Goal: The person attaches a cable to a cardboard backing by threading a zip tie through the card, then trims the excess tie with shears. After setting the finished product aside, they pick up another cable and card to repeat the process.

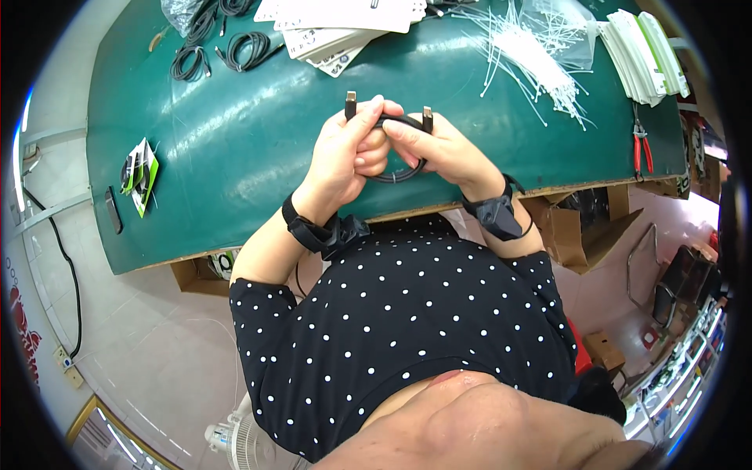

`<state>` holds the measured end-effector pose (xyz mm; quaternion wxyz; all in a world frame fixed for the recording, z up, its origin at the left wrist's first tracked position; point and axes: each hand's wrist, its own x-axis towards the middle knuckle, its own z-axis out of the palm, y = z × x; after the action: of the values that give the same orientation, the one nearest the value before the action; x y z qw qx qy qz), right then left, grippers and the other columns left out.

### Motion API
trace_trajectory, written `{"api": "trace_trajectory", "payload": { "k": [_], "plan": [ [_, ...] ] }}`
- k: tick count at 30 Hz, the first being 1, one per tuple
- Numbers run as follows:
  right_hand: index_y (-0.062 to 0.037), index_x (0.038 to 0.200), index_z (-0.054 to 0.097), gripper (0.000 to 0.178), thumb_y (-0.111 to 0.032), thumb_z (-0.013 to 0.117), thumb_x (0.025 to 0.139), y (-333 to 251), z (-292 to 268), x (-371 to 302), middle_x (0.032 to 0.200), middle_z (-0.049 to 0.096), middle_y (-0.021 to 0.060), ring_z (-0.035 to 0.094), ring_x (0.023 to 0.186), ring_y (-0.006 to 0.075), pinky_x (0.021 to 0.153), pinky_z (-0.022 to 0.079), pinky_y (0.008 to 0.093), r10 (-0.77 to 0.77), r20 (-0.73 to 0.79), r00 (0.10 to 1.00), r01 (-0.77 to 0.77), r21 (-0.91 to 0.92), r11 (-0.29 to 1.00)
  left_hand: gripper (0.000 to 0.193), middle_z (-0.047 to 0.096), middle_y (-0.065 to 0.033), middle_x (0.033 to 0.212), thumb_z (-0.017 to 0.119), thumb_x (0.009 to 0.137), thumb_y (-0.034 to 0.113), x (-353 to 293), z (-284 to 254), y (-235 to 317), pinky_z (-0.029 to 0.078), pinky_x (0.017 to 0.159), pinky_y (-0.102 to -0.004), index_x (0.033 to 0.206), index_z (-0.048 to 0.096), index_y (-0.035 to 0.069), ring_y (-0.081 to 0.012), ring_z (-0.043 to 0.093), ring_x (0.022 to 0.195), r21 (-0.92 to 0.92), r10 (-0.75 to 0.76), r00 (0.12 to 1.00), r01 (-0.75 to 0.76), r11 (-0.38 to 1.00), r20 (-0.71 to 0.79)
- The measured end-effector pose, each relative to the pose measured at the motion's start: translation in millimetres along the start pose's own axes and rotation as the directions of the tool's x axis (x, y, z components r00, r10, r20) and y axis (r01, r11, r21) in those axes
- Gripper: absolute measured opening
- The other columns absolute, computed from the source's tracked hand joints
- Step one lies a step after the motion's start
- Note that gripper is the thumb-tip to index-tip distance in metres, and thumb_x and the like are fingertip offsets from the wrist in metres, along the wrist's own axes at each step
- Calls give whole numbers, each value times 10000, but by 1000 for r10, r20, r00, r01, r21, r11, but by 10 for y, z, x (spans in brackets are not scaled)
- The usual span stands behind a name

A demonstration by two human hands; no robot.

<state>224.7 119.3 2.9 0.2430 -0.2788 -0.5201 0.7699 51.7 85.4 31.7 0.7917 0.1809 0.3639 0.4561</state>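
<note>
Between my two hands is a coiled black cable, held above the near part of the green table. One plug sticks up past the fingers of my left hand, the other past my right hand. My left fingers are curled round one side of the loop. With thumb and fingers, my right hand pinches the other side. The lower bend of the coil hangs between the hands; part of it is hidden behind the fingers.
Coiled black cables and a stack of white cards lie at the far side. White zip ties spread to the right, near red-handled cutters and bundled cards. Green-black packaging lies left on the table.
</note>
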Motion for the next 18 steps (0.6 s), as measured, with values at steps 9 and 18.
{"api": "trace_trajectory", "payload": {
  "k": [9,18],
  "plan": [
    [-97,657,483,383,-305,487,979,-11,-83,-212,578,446,-30,334,483,37,437,229,214,-116,-144,983,120,21,993,347,518,-3,759,508,976,249,79,108,170,413,563,-215,1239,498,24,-85,513,649,198,-28,963,-27,980,269],
    [-104,638,400,405,-279,432,1002,51,-269,-442,575,405,-2,273,463,56,401,194,215,-144,-261,955,209,244,947,543,531,-136,1293,617,858,157,853,-302,595,345,1033,-408,1367,432,117,-252,487,1225,878,631,611,-356,-319,477]
  ]
}}
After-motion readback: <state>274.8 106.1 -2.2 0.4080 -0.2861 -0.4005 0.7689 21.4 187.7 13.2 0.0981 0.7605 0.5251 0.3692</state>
